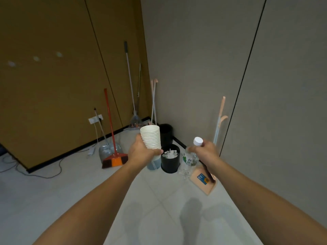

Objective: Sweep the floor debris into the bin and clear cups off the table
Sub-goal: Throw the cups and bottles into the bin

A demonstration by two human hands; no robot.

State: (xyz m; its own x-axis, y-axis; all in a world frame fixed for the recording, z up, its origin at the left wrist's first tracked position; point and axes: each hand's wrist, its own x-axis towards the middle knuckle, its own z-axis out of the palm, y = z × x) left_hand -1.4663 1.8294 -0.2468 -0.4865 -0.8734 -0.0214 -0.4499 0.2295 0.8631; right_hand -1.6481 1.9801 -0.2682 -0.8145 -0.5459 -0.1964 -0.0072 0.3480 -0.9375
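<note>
item: stack of paper cups (150, 137), white, nested, ribbed with rolled rims; your left hand (141, 151) is wrapped round its lower part, stack upright over the floor just left of the black bin (170, 162).
item: plastic bottle (191, 156), clear, crinkled, white screw cap, green label; your right hand (206, 150) grips its neck, and seems to hold a dark thin handle as well, though you cannot tell for sure.
item: black bin, round, matte, already heaped with white scraps; a second black bin (166, 133) stands behind it.
item: pink dustpan (203, 181), smooth plastic, on the tiles beside the wall.
handling: the front bin looks nearly full, so tip the stack in base first, squarely over the rim; the thin paper crushes easily.
</note>
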